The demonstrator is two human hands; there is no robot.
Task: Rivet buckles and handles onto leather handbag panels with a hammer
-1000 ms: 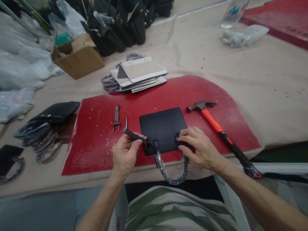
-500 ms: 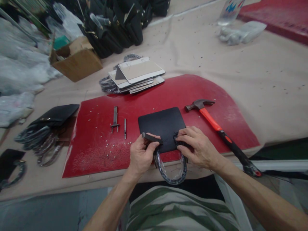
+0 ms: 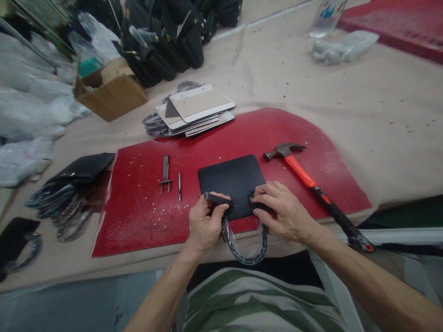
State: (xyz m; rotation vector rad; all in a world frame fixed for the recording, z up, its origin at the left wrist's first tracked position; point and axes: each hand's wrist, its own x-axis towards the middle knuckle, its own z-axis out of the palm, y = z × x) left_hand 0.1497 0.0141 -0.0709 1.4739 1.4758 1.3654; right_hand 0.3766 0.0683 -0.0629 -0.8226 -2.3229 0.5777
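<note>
A black leather panel (image 3: 230, 177) lies on a red mat (image 3: 138, 230) in front of me. From its near edge hangs a curved bag handle (image 3: 247, 258) wrapped in clear plastic. My left hand (image 3: 207, 219) is closed around a dark metal punch (image 3: 216, 198), held slanted with its tip by the panel's lower left. My right hand (image 3: 277, 205) pinches the handle's black end tab (image 3: 251, 199) at the panel's lower right; the fingers partly cover it. To the right rests a claw hammer (image 3: 301, 170) with an orange and black grip.
Left on the mat are a pronged metal tool (image 3: 165, 173), a thin punch (image 3: 179, 186) and scattered bits. Behind stands a stack of panels (image 3: 202, 103). Black panels with handles (image 3: 76, 170) lie at left, near a cardboard box (image 3: 110, 92) and black bags (image 3: 162, 55).
The view has shifted very slightly. Both hands, the punch and the panel keep nearly the same positions.
</note>
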